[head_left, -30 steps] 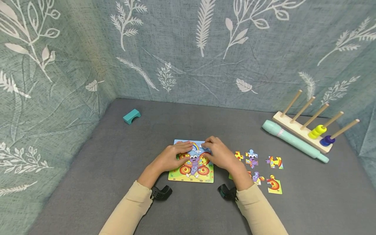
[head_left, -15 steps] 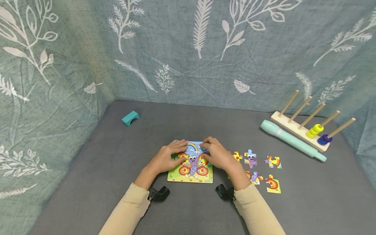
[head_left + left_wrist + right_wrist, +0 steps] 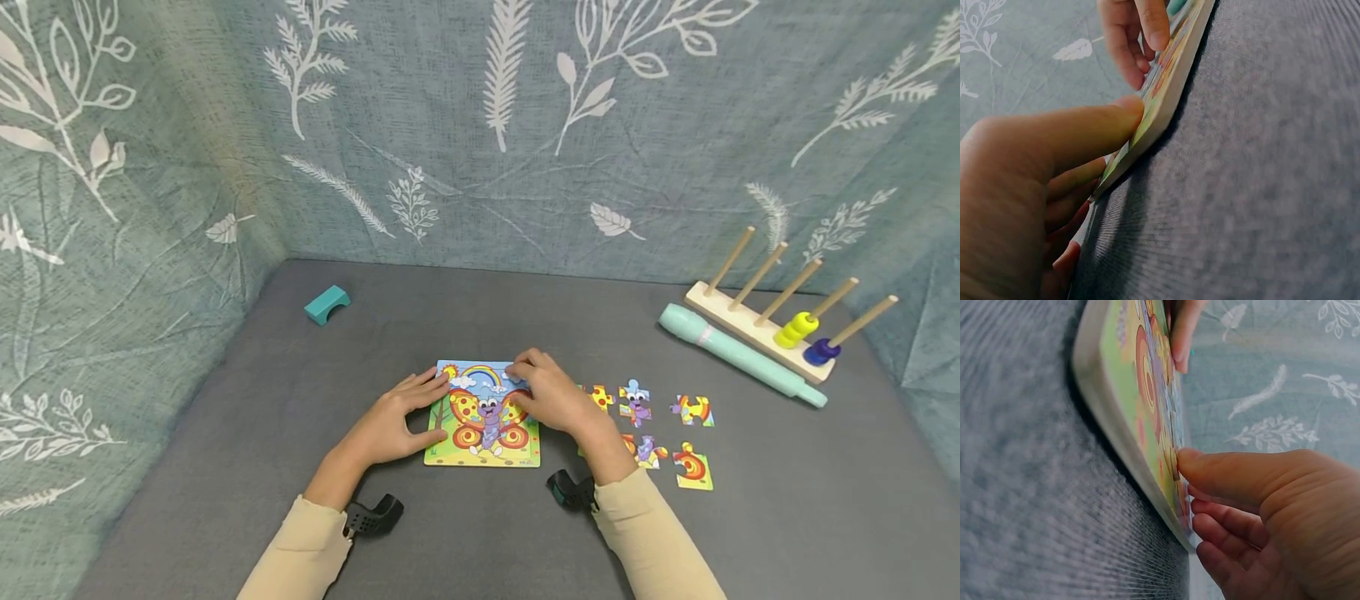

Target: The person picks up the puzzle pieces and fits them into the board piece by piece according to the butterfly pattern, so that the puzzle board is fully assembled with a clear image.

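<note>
A square puzzle board (image 3: pixel 480 457) with a butterfly and rainbow picture lies on the grey table. My left hand (image 3: pixel 393 421) rests at its left side in the head view, fingers stretched toward the far left corner and thumb at the left edge. In the left wrist view the thumb (image 3: pixel 1107 122) touches the board's face near its edge. My right hand (image 3: pixel 558 396) is over the board's upper right, fingertips bent down around a puzzle piece mostly hidden beneath them. The right wrist view has that thumb (image 3: pixel 1210 469) and fingertips close together on the board's face.
Several loose puzzle pieces (image 3: pixel 636 406) lie right of the board, some partly behind the right forearm. Farther right are a mint-green tube (image 3: pixel 742 354) and a wooden peg stand (image 3: pixel 757 329) with yellow and blue beads. A teal arched block (image 3: pixel 327 305) sits back left.
My left hand has slid left and toward me, from over the board to its left edge, uncovering the left part of the picture. The right hand stays at the upper right. The view shifts slightly.
</note>
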The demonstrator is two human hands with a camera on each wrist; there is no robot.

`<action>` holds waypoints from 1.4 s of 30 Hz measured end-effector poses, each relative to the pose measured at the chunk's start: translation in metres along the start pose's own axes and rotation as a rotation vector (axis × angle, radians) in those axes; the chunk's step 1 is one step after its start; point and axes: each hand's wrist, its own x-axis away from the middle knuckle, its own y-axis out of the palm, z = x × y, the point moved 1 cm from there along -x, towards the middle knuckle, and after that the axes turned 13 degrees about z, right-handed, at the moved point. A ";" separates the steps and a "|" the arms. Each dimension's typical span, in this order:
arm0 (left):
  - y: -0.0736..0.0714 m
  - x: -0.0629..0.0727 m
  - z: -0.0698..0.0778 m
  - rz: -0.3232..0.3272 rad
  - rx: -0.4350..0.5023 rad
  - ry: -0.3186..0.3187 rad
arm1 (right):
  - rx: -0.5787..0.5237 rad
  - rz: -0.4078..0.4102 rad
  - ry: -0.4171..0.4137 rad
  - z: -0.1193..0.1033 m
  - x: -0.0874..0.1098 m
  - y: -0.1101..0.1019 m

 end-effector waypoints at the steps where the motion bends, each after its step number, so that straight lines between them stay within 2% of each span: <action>1: 0.000 0.001 0.000 -0.015 -0.012 -0.002 | -0.002 0.000 -0.002 0.000 0.000 0.000; 8: 0.002 0.001 -0.003 -0.024 -0.029 0.011 | -0.023 -0.010 -0.018 0.001 0.003 -0.003; 14: 0.004 0.001 -0.003 -0.008 -0.031 0.019 | -0.041 0.015 -0.014 0.007 0.010 -0.021; 26: 0.003 -0.001 -0.005 -0.014 -0.015 0.029 | -0.054 0.050 0.090 0.051 0.048 -0.061; 33: 0.000 -0.001 -0.006 -0.024 -0.017 0.029 | -0.032 0.061 0.100 0.067 0.062 -0.069; 42: 0.001 0.000 -0.006 -0.023 -0.014 0.027 | 0.024 0.028 0.083 0.069 0.065 -0.068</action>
